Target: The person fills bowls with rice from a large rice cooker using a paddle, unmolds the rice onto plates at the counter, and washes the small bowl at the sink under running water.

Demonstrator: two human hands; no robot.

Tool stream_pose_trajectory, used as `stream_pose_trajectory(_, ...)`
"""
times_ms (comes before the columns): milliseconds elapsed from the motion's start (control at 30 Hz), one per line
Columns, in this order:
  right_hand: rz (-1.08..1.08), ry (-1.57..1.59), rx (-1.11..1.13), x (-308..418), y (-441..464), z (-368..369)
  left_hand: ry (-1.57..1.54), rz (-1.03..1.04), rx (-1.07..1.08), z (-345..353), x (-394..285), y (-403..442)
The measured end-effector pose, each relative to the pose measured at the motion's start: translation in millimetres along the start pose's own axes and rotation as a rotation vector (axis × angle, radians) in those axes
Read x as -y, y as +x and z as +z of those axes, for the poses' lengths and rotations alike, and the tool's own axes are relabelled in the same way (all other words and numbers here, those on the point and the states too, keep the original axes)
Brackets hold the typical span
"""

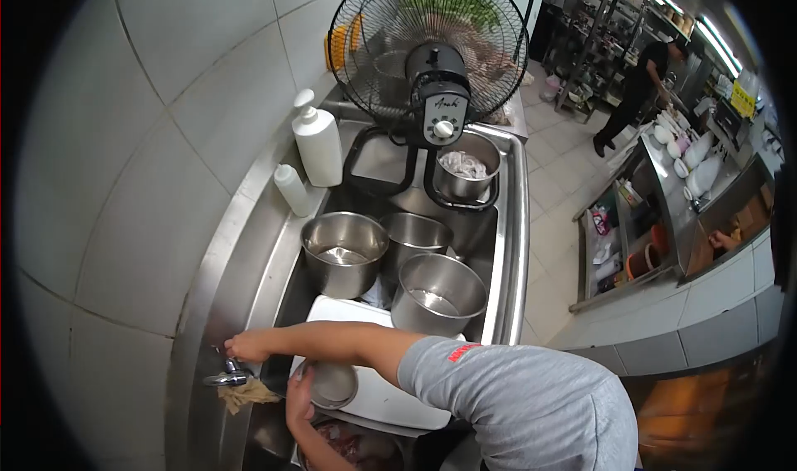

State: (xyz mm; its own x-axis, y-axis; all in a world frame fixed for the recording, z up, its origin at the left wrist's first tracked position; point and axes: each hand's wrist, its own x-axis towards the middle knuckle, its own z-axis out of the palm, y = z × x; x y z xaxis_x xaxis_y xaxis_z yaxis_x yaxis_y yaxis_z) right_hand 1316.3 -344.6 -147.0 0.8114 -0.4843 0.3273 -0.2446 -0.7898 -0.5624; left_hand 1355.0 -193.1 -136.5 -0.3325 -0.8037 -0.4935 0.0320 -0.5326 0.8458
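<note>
At the lower left, my right hand (246, 346) reaches across and is closed on the faucet (228, 378) beside the wall; a tan cloth (242, 396) hangs there. My left hand (300, 396) grips the near rim of a small round metal bowl (334, 385) above a white board (394, 399). Below the board, partly hidden by my left forearm, sits a container with reddish contents (349, 439). Beyond the board stand metal pots (344, 255), (438, 294) and another pot (415, 232) in the sink.
A black fan (436, 97) stands over the sink's far end, near a pot with pale contents (466, 165). White bottles (318, 143) line the wall ledge. A person in dark clothes (647, 81) stands at the back right, by a counter with dishes (689, 168).
</note>
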Motion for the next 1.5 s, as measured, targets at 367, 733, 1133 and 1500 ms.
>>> stream_pose_trajectory(367,0.017,-0.145,-0.164,31.5,-1.4,-11.2,0.139,0.038,0.060,-0.6,-13.9,3.7)
stream_pose_trajectory(733,0.280,-0.185,-0.058,19.7,-24.5,-30.4,0.201,0.150,-0.069,3.0,-19.3,6.9)
stream_pose_trajectory(1133,1.004,0.118,-0.249,88.0,-127.3,-17.1,0.324,0.405,-0.337,-31.3,43.5,63.1)
stream_pose_trajectory(1500,0.668,-0.685,-0.154,95.3,-83.3,7.9,-0.252,0.001,-0.258,-66.8,39.4,78.4)
